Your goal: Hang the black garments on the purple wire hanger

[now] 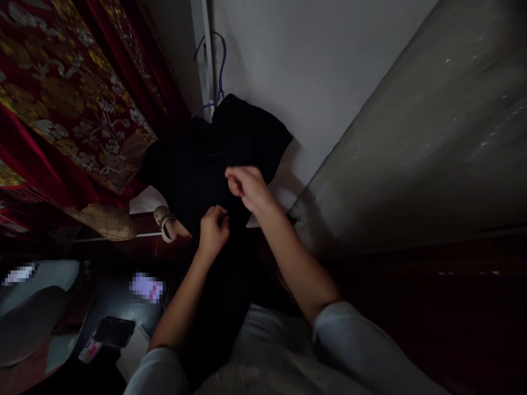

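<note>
A black short-sleeved shirt (185, 170) hangs in front of me on a purple hanger (223, 66). My left hand (214, 230) is closed at the lower front of the shirt, thumb and fingertips together. Whatever it pinches is lost against the dark cloth. Higher and to the right, my right hand (249, 189) is also closed, its fingers curled in front of the shirt. I cannot make out anything in it. A thin bluish line shows on the shirt above my hands.
A white pole (205, 55) stands behind the hanger. Red embroidered cloth (74, 82) hangs at left, with a foot in a beige clog (165, 224) below. A dark table (111, 299) bears a phone (114, 331). A grey shiny sheet (411, 142) covers the right side.
</note>
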`<action>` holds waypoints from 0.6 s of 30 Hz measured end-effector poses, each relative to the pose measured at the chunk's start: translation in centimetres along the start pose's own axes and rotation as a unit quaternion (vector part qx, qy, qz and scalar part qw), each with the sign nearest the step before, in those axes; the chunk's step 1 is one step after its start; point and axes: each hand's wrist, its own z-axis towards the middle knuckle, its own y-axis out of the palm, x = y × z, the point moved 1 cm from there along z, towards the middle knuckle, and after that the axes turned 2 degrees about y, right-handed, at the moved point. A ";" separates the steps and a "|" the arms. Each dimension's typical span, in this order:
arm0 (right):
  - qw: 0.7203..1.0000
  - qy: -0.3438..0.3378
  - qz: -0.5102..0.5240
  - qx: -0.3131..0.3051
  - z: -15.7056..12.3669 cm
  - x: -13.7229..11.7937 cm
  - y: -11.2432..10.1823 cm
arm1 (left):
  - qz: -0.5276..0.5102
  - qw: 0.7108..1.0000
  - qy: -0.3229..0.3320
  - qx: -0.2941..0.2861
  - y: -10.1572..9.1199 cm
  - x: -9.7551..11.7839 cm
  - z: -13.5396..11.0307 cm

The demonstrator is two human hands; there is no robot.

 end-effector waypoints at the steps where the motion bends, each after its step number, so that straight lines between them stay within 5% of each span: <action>1: 1.000 -0.020 0.011 0.019 1.6 -1.7 0.1 | 0.039 0.999 0.003 -0.035 0.3 -0.4 -0.1; 6: 0.998 -0.062 0.000 0.012 5.1 -8.1 2.0 | 0.144 0.977 0.037 -0.155 0.0 -0.2 2.2; 8: 0.996 -0.092 -0.017 0.010 4.3 -8.3 2.7 | 0.124 0.979 0.097 -0.132 -1.4 1.3 4.9; 12: 0.983 -0.169 -0.075 0.014 2.8 -6.8 2.8 | 0.029 0.976 0.208 0.047 -5.7 5.3 11.7; 15: 0.964 -0.231 -0.131 0.008 2.9 -6.1 2.2 | 0.017 0.972 0.226 0.059 -7.5 7.0 15.3; 18: 0.937 -0.296 -0.186 0.027 3.9 -5.1 1.3 | 0.019 0.975 0.216 0.046 -7.6 8.2 16.4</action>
